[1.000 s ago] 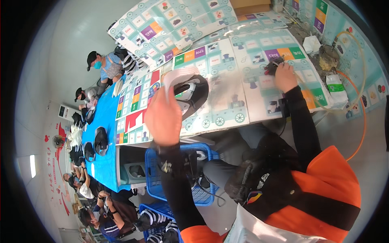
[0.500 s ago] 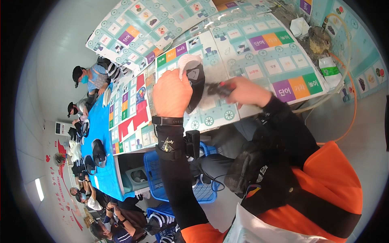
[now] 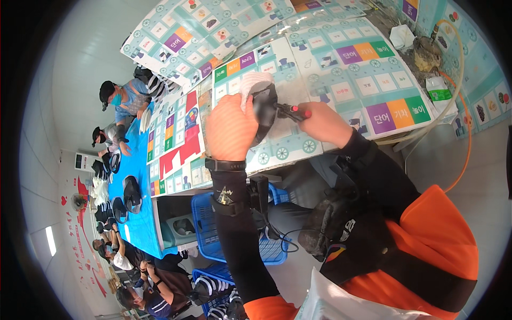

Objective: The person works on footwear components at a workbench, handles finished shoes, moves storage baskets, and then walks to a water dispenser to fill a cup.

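Note:
Over the near part of the tabletop, my left hand point(image 3: 230, 127) is closed around a black shoe point(image 3: 265, 109) with a pale knitted part point(image 3: 255, 82) at its far end. The shoe's dark face is turned toward my right hand. That right hand point(image 3: 324, 124) is wrapped round dark pliers point(image 3: 290, 111) with red handle ends. The jaws meet the shoe's right edge; I cannot make out whether they bite on it. My left palm and fingers hide the shoe's left side.
Printed sheets point(image 3: 362, 80) cover the table. A white packet point(image 3: 438, 95), a hose point(image 3: 460, 58) and a pale lump point(image 3: 401, 36) lie at right. Blue baskets point(image 3: 202, 229) stand below. Black sandals point(image 3: 132, 193) rest on a blue-covered table point(image 3: 140, 224), with co-workers point(image 3: 125, 96) beyond.
The pliers were blurred by motion and now sit more steadily against the shoe's edge. Both hands appear slightly lower and farther right, and the shoe's dark face is turned more into view.

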